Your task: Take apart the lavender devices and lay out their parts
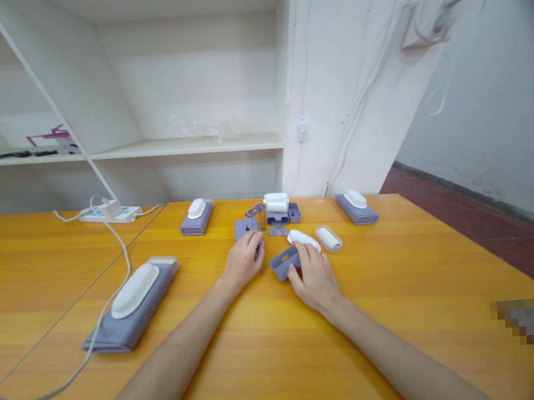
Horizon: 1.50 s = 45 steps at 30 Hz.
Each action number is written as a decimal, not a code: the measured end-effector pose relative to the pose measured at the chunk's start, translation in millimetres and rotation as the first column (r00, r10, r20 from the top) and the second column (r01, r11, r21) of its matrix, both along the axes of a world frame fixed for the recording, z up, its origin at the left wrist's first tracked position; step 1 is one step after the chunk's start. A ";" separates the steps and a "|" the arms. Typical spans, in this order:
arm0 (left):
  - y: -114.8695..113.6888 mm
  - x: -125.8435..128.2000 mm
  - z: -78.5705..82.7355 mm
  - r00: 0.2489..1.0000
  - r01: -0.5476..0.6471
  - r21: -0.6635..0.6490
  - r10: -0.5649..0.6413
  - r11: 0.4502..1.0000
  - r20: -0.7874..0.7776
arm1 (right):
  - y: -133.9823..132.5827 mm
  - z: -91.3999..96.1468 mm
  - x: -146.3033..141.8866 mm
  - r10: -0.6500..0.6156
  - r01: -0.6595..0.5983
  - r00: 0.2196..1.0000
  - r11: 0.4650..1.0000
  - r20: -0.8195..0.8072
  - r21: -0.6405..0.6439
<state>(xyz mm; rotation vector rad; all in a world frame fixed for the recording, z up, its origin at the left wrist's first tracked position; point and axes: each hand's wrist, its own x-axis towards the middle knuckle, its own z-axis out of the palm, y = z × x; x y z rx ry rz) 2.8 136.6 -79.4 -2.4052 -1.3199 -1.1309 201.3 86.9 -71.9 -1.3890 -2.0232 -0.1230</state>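
Observation:
My right hand [315,276] grips a hollow purple plastic housing [279,268] by its right side, its open face towards me. A white oval part [303,240] lies just behind my right fingers. My left hand [243,260] is closed, fingertips pressed together at a small dark piece [256,252] too small to name. Just beyond these fingertips lies a flat purple part [244,227]; whether they touch it I cannot tell. Behind both hands are thin purple frames [279,231], a small purple box [294,212] and white rolls [276,201] stacked on a purple holder [275,218].
Purple devices with white oval tops stand at the back left [197,218], back right [357,208] and near left [132,306]. A white roll in a clear case [329,239] lies right of centre. A cable [126,260] runs from a power strip [111,212] across the near-left device.

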 end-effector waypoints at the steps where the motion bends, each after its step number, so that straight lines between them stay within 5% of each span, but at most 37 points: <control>1: -0.6 0.4 0.8 1.000 -0.001 -0.002 0.001 1.000 0.001 | 0.0 0.1 -0.1 -0.001 0.002 1.000 1.000 0.016 -0.006; 11: -7.6 2.4 5.4 0.983 -0.140 0.058 0.146 0.988 -0.108 | 1.5 -1.1 2.5 0.030 -0.032 0.999 0.997 0.033 0.065; 16: -11.0 3.8 5.4 0.975 -0.166 0.131 0.182 0.977 -0.128 | -5.6 4.0 1.6 0.202 -0.208 0.978 0.968 0.056 0.139; 22: -13.9 1.7 7.1 0.995 -0.012 0.170 0.029 0.985 -0.093 | -5.8 0.7 -1.5 0.339 -0.341 0.940 0.930 0.036 0.138; 30: -15.2 1.4 7.0 0.941 0.259 0.198 -0.200 0.945 -0.274 | 0.9 -3.7 6.3 0.166 -0.079 0.913 0.969 -0.374 0.236; 36: -19.1 4.3 10.8 0.856 0.411 0.202 -0.301 0.889 -0.419 | 3.6 -2.3 9.4 0.166 -0.092 0.849 0.981 -0.502 0.169; 41: -20.0 8.5 12.2 0.857 0.466 0.209 -0.379 0.860 -0.349 | 7.3 -0.9 10.4 0.155 -0.091 0.820 0.986 -0.551 0.141; 45: -19.6 12.4 13.4 0.880 0.464 0.235 -0.412 0.854 -0.237 | 14.2 -5.0 12.4 0.177 -0.175 0.716 0.982 -0.676 0.072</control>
